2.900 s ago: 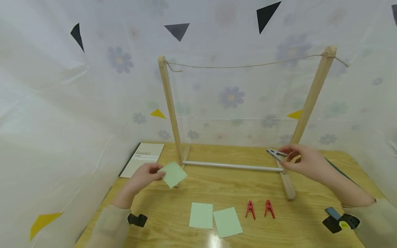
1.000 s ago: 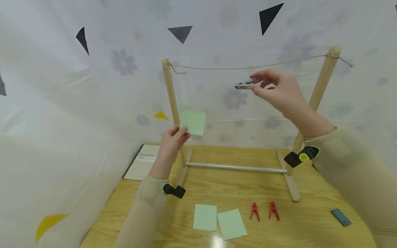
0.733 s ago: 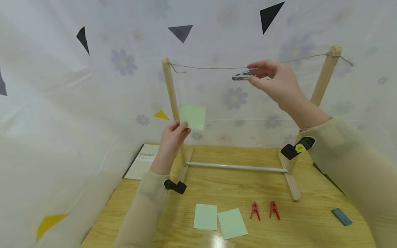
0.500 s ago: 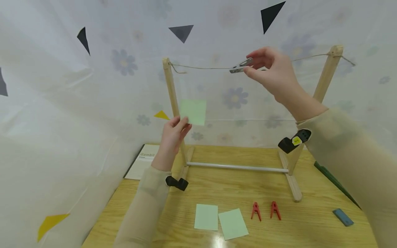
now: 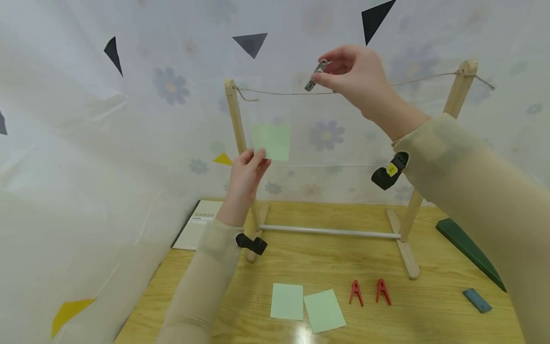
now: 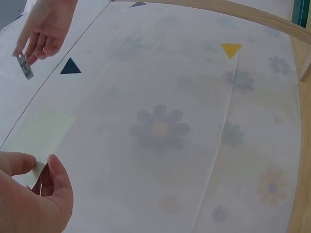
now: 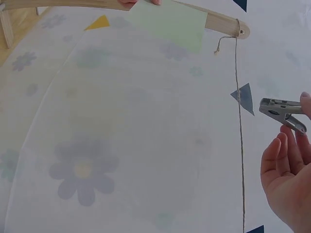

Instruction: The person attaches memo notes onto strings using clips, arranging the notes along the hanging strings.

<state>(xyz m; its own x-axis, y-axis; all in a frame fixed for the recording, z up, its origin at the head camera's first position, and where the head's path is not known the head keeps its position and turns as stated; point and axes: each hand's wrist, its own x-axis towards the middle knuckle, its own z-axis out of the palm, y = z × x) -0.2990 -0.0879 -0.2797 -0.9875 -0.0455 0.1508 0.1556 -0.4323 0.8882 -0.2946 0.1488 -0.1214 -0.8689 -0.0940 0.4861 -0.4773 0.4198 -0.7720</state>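
My left hand (image 5: 248, 174) pinches a pale green paper square (image 5: 275, 142) by its lower left corner, below the twine (image 5: 279, 93) strung between two wooden posts. Up at the twine, my right hand (image 5: 358, 76) pinches a grey clothespin (image 5: 316, 75) between thumb and fingers. In the right wrist view the clothespin (image 7: 282, 112) stands apart from the twine (image 7: 240, 145). Two more pale green squares (image 5: 287, 301) lie on the table, with two red clothespins (image 5: 356, 293) to their right.
The wooden frame has a left post (image 5: 235, 114), a right post (image 5: 457, 93) and a white rod (image 5: 326, 231) low between them. A white notebook (image 5: 195, 229) lies behind my left arm. At right are a green object (image 5: 470, 251) and a small blue-grey block (image 5: 477, 300).
Both hands have risen from near the table, carrying the paper and the grey clothespin. The clothespin has moved left and up past the twine, and its tip now points more downward.
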